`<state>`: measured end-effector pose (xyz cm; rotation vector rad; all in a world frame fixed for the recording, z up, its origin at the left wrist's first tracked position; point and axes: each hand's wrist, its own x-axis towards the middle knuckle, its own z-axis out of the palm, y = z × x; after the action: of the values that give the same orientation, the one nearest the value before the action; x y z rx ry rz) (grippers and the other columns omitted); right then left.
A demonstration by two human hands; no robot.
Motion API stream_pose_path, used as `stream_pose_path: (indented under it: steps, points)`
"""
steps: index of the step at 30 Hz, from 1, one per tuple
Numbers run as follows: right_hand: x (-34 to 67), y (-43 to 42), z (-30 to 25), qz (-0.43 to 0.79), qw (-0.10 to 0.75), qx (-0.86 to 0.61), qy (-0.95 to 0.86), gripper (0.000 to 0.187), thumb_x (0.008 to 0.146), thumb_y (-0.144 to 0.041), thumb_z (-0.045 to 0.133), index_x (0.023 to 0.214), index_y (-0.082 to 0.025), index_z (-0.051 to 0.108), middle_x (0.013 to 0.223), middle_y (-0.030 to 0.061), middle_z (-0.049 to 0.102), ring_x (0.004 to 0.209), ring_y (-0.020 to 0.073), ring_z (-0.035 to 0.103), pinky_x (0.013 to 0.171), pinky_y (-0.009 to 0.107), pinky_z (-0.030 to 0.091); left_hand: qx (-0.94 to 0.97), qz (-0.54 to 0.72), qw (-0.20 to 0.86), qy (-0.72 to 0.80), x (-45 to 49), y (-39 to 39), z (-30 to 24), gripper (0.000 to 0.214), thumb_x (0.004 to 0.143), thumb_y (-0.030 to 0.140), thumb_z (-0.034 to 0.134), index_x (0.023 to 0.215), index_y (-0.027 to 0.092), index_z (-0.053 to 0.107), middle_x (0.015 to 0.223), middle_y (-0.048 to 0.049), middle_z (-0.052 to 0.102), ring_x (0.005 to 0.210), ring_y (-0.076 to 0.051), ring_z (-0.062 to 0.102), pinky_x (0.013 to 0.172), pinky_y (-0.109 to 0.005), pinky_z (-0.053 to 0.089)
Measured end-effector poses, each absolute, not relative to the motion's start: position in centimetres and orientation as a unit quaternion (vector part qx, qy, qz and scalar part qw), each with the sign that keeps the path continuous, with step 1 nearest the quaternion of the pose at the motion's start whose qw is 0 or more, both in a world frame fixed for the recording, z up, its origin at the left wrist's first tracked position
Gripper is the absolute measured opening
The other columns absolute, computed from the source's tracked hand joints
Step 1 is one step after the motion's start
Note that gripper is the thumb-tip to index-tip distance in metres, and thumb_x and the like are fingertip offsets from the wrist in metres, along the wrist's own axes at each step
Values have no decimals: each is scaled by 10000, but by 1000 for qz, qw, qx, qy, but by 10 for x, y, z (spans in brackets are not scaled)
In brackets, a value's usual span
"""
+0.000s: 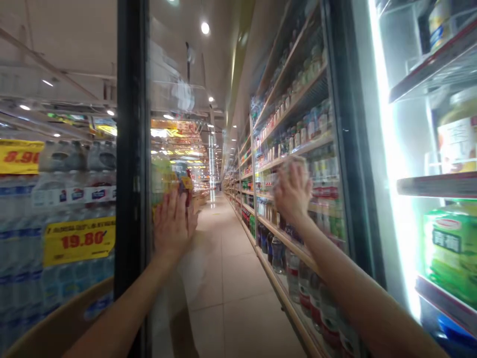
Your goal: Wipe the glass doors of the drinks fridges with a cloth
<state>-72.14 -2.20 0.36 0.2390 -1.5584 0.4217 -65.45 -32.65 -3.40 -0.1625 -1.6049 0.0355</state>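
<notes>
My left hand point(173, 223) is open and lies flat against the pane of a glass door point(167, 124) with a black frame point(132, 149), fingers pointing up. My right hand point(292, 191) is raised with its back towards me and its fingers stretched up against a second glass door point(298, 99) on the right. It is a little blurred and nothing shows in it. Behind that pane I see shelves of bottled drinks point(298, 134).
Lit cooler shelves at the right hold green packs point(450, 248) and jars point(458, 134). On the left stand stacked water bottles with yellow price tags point(78, 239). A tiled aisle point(231, 278) runs ahead between the shelves. A tan curved edge point(59, 323) shows at the lower left.
</notes>
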Motion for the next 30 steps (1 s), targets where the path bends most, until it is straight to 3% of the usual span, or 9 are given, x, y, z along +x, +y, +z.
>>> stream_pose_path:
  steps: [3, 5, 13, 15, 18, 21, 24, 28, 30]
  points:
    - [-738, 36, 16, 297, 693, -32, -656, 544, 860, -343, 371, 1378, -176, 399, 1481, 158, 285, 1373, 359, 218, 1019, 685, 210, -68, 2, 687, -723, -654, -324, -35, 609, 893, 409, 379, 1431, 150, 261, 1496, -152, 249, 1407, -293, 155, 1118, -529, 177]
    - [-739, 31, 23, 301, 699, -31, -648, 556, 859, -325, 360, 1387, -152, 381, 1471, 164, 302, 1372, 355, 226, 1028, 684, 202, -68, -5, 690, -721, -654, -323, -35, 608, 891, 408, 382, 1427, 145, 272, 1492, -155, 258, 1404, -296, 167, 1120, -527, 174]
    - [-707, -80, 13, 14, 646, 338, -684, 541, 847, -256, 384, 1388, -242, 369, 1457, 31, 376, 1387, 199, 236, 1139, 481, 164, -67, 21, 707, -704, -656, -323, -34, 604, 902, 438, 352, 1417, 129, 292, 1471, -174, 299, 1386, -304, 225, 1107, -513, 225]
    - [-714, -45, 13, 53, 653, 276, -703, 527, 849, -269, 382, 1375, -254, 389, 1463, 42, 364, 1383, 233, 240, 1119, 542, 155, -62, 26, 710, -701, -656, -323, -34, 601, 902, 434, 350, 1415, 126, 294, 1469, -176, 304, 1385, -305, 227, 1103, -511, 234]
    - [-732, 37, 24, 213, 672, 47, -708, 564, 839, -287, 369, 1393, -182, 366, 1493, 136, 275, 1381, 334, 208, 1042, 658, 190, -61, 28, 711, -700, -656, -322, -35, 588, 896, 410, 366, 1401, 110, 323, 1459, -189, 317, 1387, -306, 221, 1101, -512, 239]
    - [-740, 71, 34, 296, 662, -45, -687, 583, 836, -313, 355, 1391, -134, 366, 1492, 182, 245, 1377, 361, 204, 1026, 659, 228, -63, 29, 714, -697, -656, -322, -35, 592, 890, 393, 388, 1399, 96, 326, 1456, -196, 320, 1390, -302, 215, 1106, -508, 230]
    - [-726, 14, 19, 240, 666, 51, -705, 580, 831, -295, 386, 1388, -133, 374, 1494, 162, 260, 1396, 339, 168, 1073, 620, 195, -66, 22, 716, -695, -654, -321, -35, 595, 889, 399, 387, 1400, 101, 325, 1455, -194, 321, 1392, -298, 211, 1112, -511, 216]
    - [-692, -109, -29, 69, 632, 348, -689, 563, 823, -284, 437, 1382, -234, 385, 1484, 55, 325, 1409, 243, 169, 1128, 516, 179, -68, 22, 711, -699, -653, -322, -35, 597, 892, 432, 375, 1398, 117, 331, 1454, -190, 326, 1390, -295, 219, 1105, -515, 229]
    - [-683, -133, -48, 44, 614, 400, -679, 525, 840, -309, 425, 1362, -258, 408, 1475, 18, 348, 1409, 204, 172, 1142, 479, 155, -70, 24, 707, -703, -653, -323, -35, 602, 893, 438, 375, 1397, 112, 333, 1452, -195, 325, 1389, -296, 221, 1101, -516, 234]
